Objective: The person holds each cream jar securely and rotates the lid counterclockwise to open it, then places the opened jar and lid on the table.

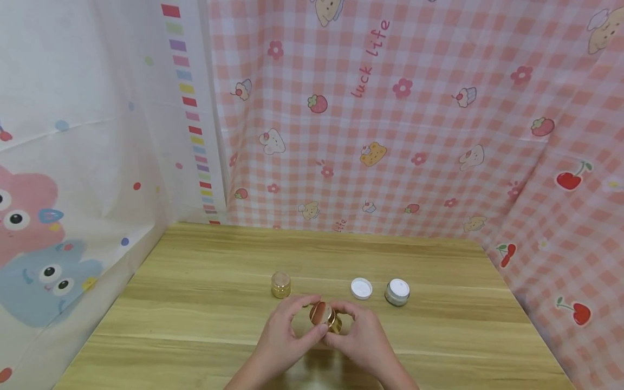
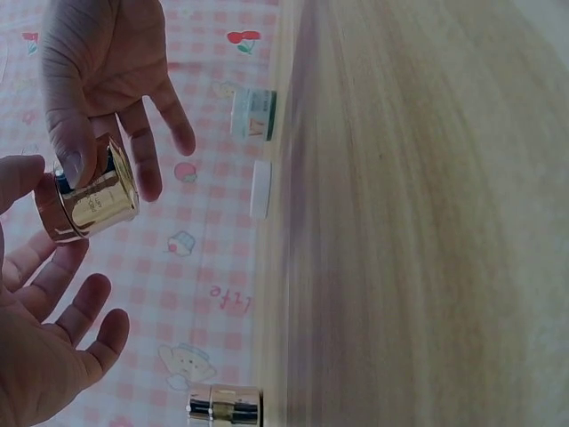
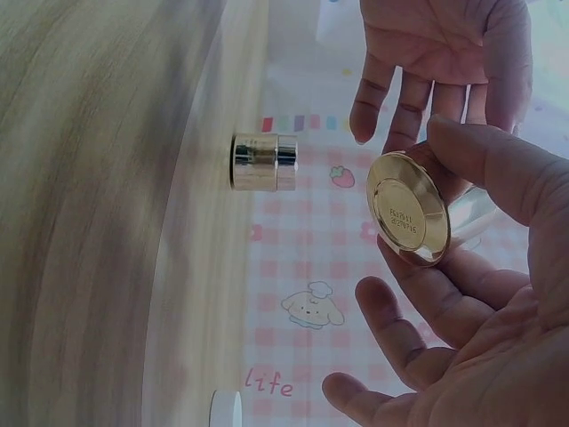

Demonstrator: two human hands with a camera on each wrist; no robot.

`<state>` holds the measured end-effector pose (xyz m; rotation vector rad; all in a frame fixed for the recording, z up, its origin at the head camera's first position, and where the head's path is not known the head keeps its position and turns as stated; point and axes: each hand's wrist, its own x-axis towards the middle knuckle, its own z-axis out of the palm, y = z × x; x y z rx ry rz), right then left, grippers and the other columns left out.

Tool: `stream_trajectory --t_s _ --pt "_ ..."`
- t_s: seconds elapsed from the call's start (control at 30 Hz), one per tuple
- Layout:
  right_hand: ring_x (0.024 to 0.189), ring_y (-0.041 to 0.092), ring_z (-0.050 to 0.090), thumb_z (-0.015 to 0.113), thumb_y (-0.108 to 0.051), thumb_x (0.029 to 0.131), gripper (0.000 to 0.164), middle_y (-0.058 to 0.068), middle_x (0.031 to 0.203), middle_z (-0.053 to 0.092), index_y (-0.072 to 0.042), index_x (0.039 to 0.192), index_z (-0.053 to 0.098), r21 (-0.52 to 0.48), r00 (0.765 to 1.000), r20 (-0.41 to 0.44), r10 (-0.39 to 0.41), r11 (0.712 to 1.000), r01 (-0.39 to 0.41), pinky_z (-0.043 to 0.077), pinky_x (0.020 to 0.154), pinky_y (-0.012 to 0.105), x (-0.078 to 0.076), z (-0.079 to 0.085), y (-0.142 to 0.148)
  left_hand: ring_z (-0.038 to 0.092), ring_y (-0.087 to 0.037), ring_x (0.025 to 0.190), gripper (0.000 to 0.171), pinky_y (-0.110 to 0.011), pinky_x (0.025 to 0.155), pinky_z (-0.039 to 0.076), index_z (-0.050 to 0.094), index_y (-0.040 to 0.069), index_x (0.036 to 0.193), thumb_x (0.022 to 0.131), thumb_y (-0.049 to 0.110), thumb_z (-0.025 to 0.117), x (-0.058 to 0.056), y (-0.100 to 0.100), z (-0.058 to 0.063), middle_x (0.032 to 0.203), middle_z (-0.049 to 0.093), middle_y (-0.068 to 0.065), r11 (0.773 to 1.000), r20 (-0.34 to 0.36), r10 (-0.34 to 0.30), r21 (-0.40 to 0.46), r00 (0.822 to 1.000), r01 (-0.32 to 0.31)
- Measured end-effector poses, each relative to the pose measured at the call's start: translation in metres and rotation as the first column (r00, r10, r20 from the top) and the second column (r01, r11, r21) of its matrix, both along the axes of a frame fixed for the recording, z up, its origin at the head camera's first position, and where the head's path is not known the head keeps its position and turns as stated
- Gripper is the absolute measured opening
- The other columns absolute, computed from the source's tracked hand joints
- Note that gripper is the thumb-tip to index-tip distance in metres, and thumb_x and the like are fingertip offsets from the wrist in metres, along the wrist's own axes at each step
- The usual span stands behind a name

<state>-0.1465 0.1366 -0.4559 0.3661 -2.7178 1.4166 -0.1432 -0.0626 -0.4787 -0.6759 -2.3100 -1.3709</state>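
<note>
1. The shiny gold cylindrical jar is up in front of the person, over the near part of the table, partly covered by fingers in every view; whether its cap end sits tight or loose, I cannot tell.
2. Lettering on its side and two stamped lines on its base are too small and blurred to read surely.
3. In the left wrist view, a second, smaller-looking gold cylindrical jar is cut by the bottom edge; in the right wrist view, the flat round white lid is cut off likewise.
4. The light-brown wood-grain table bears the second gold jar beyond the left hand, with the white lid and a squat round clear jar with a white top face beyond the right hand.
5. The lid lies just beside the clear jar, apart from it. Behind hangs a pink-and-white checked cloth.
6. The left hand pinches the cap end between thumb and fingers, the gap only as wide as the jar.
7. The right hand pinches the base end likewise, its other fingers spread loosely.
</note>
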Motion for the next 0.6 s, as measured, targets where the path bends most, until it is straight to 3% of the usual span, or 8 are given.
stream_trajectory --t_s 0.1,0.3,0.6 --pt "0.119 0.018 0.070 0.095 -0.025 0.078 0.043 -0.001 0.118 0.080 -0.020 0.118 0.079 -0.001 1.000 0.006 0.000 1.000 0.000 0.057 0.105 0.046 -0.0003 0.0000 0.0006 0.068 -0.019 0.124 0.050 -0.045 0.104 0.058 0.070 0.016 0.136 0.090 0.023 0.086 0.0004 -0.0001 0.0003 0.134 0.075 0.003 1.000 0.003 0.004 -0.003 1.000 -0.004" --pt "0.115 0.013 0.070 0.095 -0.022 0.077 0.042 -0.007 0.114 0.080 -0.023 0.116 0.080 0.005 1.000 -0.005 -0.004 1.000 0.004 0.057 0.103 0.035 0.0002 -0.0003 0.0006 0.069 -0.019 0.125 0.050 -0.045 0.104 0.058 0.069 0.017 0.136 0.089 0.019 0.086 0.0000 0.0000 0.0000 0.133 0.075 0.004 1.000 -0.015 0.003 -0.017 1.000 -0.003" --pt "0.116 0.016 0.072 0.096 -0.023 0.076 0.041 -0.002 0.113 0.081 -0.024 0.113 0.080 0.004 1.000 -0.022 0.014 1.000 -0.014 0.056 0.105 0.039 -0.0002 -0.0016 0.0005 0.069 -0.017 0.120 0.048 -0.043 0.102 0.058 0.071 0.014 0.133 0.089 0.024 0.087 0.0000 -0.0004 0.0002 0.131 0.076 0.001 1.000 -0.003 0.005 -0.003 1.000 -0.005"
